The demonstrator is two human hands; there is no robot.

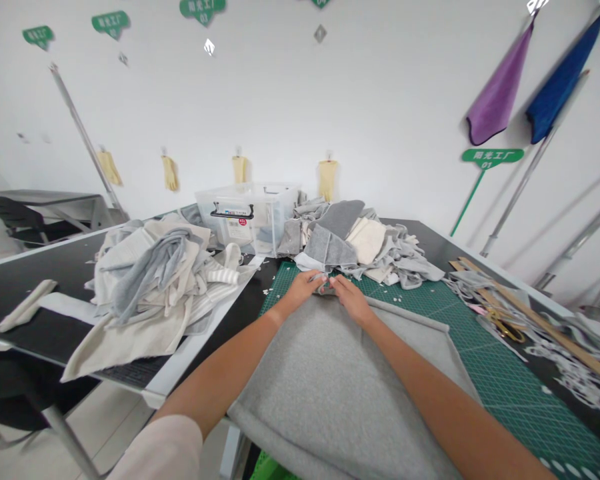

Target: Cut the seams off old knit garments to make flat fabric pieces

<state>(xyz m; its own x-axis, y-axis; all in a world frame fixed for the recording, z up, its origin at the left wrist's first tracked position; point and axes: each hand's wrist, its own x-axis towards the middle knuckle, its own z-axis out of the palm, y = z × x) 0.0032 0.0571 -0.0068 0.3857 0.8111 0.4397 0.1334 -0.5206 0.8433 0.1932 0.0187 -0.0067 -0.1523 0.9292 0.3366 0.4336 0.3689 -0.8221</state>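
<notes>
A large piece of grey fabric (340, 380) lies over the green cutting mat (510, 373) and hangs over the table's near edge. At its far edge, my left hand (306, 288) is closed, its fingertips pinching the cloth. Close beside it, my right hand (349, 297) pinches the same edge, with the fingertips of both hands nearly touching. The cloth between them looks bunched or folded up. Just beyond my hands rises a heap of grey and cream fabric scraps (333, 247).
A clear storage box (250, 220) stands at the back. To the left is a pile of grey and cream cloth (155, 267). On the right lie gold-handled scissors (505, 327), a long wooden ruler (545, 320) and white trimmings (575, 380).
</notes>
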